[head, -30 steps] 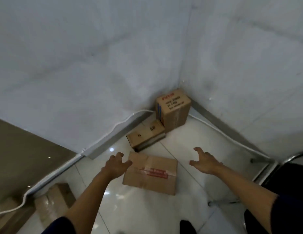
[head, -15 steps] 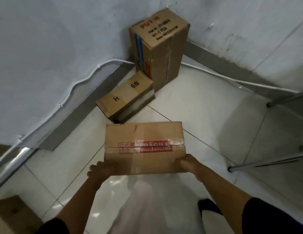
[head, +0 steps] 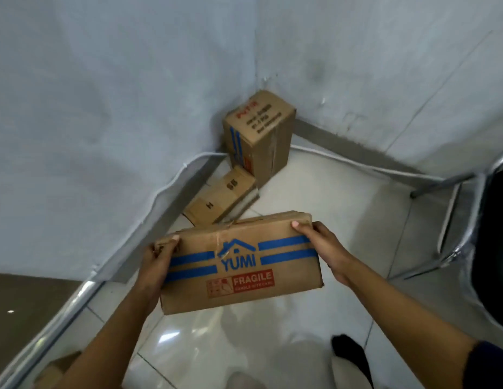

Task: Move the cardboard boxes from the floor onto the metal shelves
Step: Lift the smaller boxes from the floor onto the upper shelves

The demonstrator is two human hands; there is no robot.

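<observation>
I hold a flat cardboard box (head: 242, 265) with blue stripes, "YUMI" and a red FRAGILE label, lifted off the floor and tilted so its printed side faces me. My left hand (head: 156, 265) grips its left end and my right hand (head: 319, 245) grips its right end. Behind it, a small flat box marked "SB" and "H" (head: 222, 199) lies on the floor by the wall. A tall upright box with red print (head: 260, 136) stands in the corner. No shelf surface is in view.
White walls meet in a corner ahead, with a grey skirting and a white cable (head: 357, 161) along their base. Chrome legs of a frame (head: 452, 220) stand at the right. Another cardboard box (head: 58, 369) peeks in at the bottom left. My dark-socked foot (head: 348, 352) is on the tiled floor.
Both hands reached down, took the taped box by its ends and lifted it. It has turned so the blue-striped printed side now faces me, and the view has pulled back from the corner.
</observation>
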